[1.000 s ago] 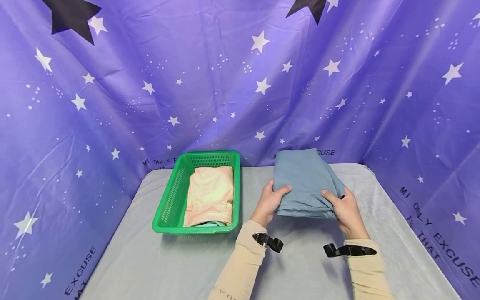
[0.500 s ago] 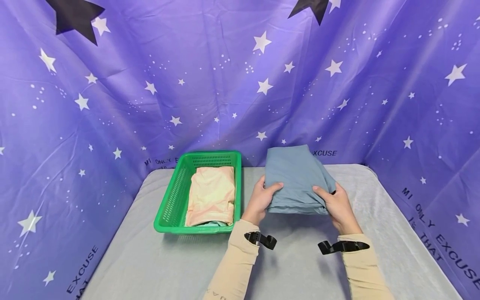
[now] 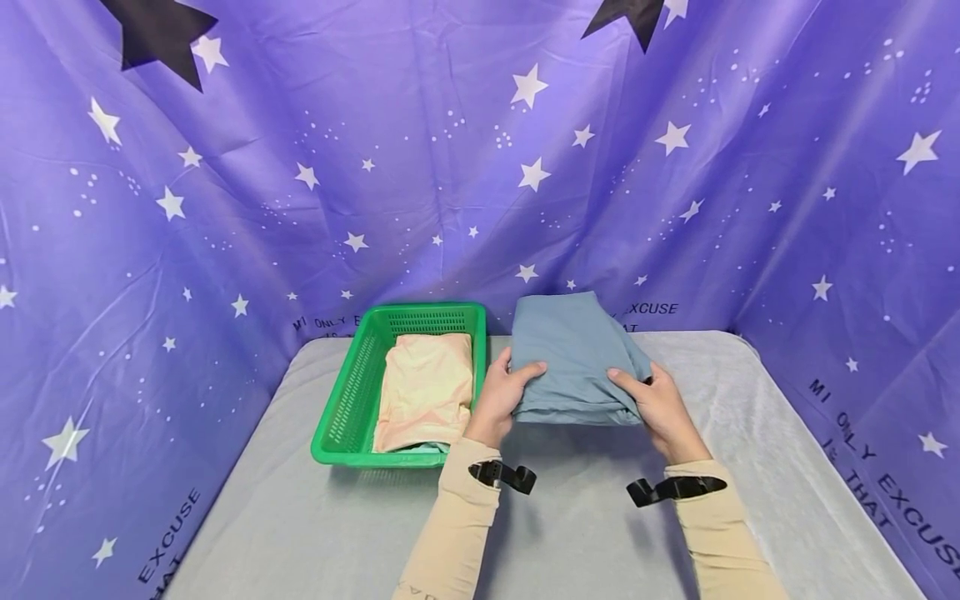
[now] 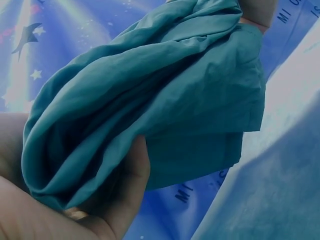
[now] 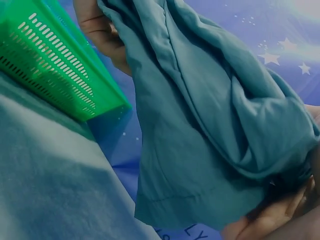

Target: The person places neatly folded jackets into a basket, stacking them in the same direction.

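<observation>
A folded blue-grey garment [image 3: 566,354] is held up between both hands over the table. My left hand [image 3: 501,396] grips its left edge, thumb on top and fingers curled underneath. At the opposite edge my right hand [image 3: 663,408] pinches the cloth in the same way. From below, the left wrist view shows the garment [image 4: 145,105] in several loose layers, with a stitched hem hanging down. The right wrist view shows the folded layers of the garment [image 5: 200,115] sagging between the hands. Left of the hands, a green plastic basket [image 3: 341,457] holds a folded pale peach garment [image 3: 426,387].
A bit of mint-green cloth [image 3: 427,447] shows beneath the peach garment. The basket stands on a table [image 3: 570,533] covered in light grey cloth. Purple star-printed curtains [image 3: 450,167] enclose the table at the back and sides.
Both hands have carried the blue-grey garment leftward, nearer the basket. The grip looks the same throughout, and the basket with the peach garment stays in place.
</observation>
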A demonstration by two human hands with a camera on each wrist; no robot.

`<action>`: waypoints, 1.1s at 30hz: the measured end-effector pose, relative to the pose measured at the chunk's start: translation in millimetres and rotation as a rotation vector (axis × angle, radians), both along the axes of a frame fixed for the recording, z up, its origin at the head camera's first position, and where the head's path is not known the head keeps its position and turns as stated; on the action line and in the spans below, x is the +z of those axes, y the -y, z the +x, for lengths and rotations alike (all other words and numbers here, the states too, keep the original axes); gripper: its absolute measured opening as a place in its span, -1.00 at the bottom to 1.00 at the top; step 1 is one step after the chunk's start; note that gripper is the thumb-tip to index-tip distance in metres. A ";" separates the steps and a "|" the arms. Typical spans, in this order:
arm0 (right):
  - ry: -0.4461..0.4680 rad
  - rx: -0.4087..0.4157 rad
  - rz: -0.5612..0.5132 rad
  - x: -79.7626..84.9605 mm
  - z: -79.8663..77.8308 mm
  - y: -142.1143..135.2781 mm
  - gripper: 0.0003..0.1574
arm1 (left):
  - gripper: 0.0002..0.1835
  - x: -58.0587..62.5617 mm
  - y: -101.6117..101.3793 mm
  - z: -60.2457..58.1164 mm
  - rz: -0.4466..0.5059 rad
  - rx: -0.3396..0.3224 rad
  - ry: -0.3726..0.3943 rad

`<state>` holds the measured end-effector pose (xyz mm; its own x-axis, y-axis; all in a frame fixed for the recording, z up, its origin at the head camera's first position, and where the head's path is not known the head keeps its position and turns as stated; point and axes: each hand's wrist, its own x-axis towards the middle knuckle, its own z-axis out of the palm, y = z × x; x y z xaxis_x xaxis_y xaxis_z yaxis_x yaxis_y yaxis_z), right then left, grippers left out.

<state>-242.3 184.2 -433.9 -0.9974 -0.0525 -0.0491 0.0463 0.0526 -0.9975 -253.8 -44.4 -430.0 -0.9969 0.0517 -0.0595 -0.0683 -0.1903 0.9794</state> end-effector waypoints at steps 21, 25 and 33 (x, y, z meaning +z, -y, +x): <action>0.000 0.178 -0.079 0.1 -12.3 20.9 -0.31 | -0.40 7.0 49.2 0.9 -0.002 -0.015 0.021; -0.005 0.195 -0.066 1.2 -14.1 24.9 -0.26 | -0.42 10.1 57.4 1.4 -0.018 -0.026 0.008; 0.012 0.206 -0.059 2.7 -21.4 35.8 -0.23 | -0.46 15.9 73.1 1.2 0.048 -0.036 0.029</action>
<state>-263.8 148.3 -431.2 -0.9647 -0.2583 -0.0521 0.0530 0.0033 -0.9986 -252.6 -117.6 -414.2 -0.9923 0.0911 -0.0845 -0.1038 -0.2340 0.9667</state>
